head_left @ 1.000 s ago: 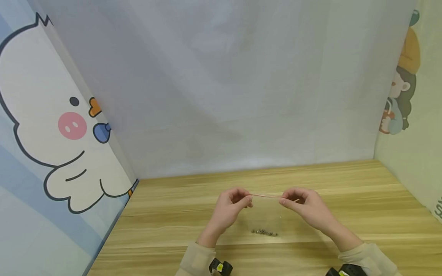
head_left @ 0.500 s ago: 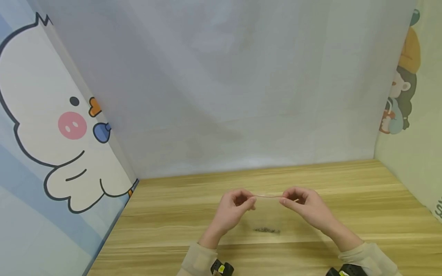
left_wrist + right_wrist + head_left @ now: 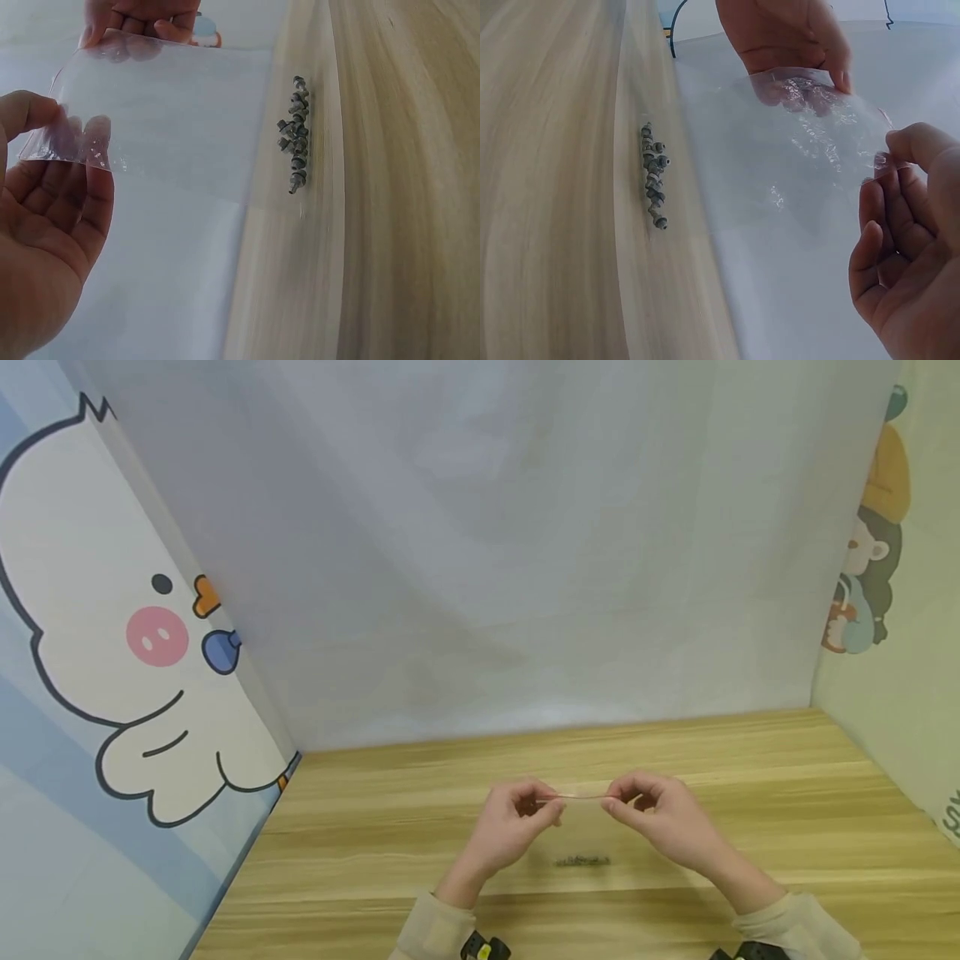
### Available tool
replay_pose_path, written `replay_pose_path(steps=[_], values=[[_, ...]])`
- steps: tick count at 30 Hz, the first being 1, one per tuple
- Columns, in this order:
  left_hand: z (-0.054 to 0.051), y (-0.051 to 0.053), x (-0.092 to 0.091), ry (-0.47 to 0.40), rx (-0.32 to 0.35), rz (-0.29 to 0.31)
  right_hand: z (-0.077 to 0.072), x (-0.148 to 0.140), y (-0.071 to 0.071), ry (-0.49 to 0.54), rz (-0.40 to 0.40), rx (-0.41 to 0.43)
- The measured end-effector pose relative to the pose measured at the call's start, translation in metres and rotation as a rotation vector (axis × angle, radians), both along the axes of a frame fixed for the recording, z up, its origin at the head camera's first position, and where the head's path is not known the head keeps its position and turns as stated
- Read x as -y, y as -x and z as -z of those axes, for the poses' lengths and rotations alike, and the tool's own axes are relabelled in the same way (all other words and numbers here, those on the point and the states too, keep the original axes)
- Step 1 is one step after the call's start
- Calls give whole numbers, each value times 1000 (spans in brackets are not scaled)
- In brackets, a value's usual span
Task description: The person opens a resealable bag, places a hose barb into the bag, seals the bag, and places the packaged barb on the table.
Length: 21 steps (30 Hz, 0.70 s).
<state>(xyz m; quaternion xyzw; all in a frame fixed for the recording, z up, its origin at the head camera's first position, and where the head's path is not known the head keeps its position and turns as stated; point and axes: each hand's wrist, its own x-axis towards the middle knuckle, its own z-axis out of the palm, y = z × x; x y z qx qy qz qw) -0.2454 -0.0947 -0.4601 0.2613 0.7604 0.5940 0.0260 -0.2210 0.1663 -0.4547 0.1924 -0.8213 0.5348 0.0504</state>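
A clear plastic zip bag point(image 3: 180, 112) with a thin red strip point(image 3: 583, 797) along its top edge hangs between my hands. Several small metal screws point(image 3: 298, 135) lie in a row along its bottom. My left hand point(image 3: 510, 822) pinches the top edge between thumb and fingers, near the left corner. On the other side, my right hand point(image 3: 663, 814) pinches the same edge near the right corner. Through the film, fingers of both hands show in the wrist views. Whether the strip is sealed, I cannot tell.
A wood-grain table point(image 3: 360, 852) lies under the bag. A pale grey sheet point(image 3: 525, 568) stands behind it. Printed cartoon panels flank it, with a white duck point(image 3: 82, 610) on the left and a figure point(image 3: 870, 560) on the right.
My left hand has moved right along the top edge, narrowing the gap between the hands. The screws at the bottom have shifted slightly right. The right hand has barely moved.
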Motion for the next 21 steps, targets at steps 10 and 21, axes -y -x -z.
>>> replay_pose_path(steps=[10, 21], values=[[-1, -1, -2, -8, -80, 23, 6, 8, -2, 6, -22, -64], [-2, -5, -8, 48, -93, 14, 4, 11, -5, -3, -18, -161]])
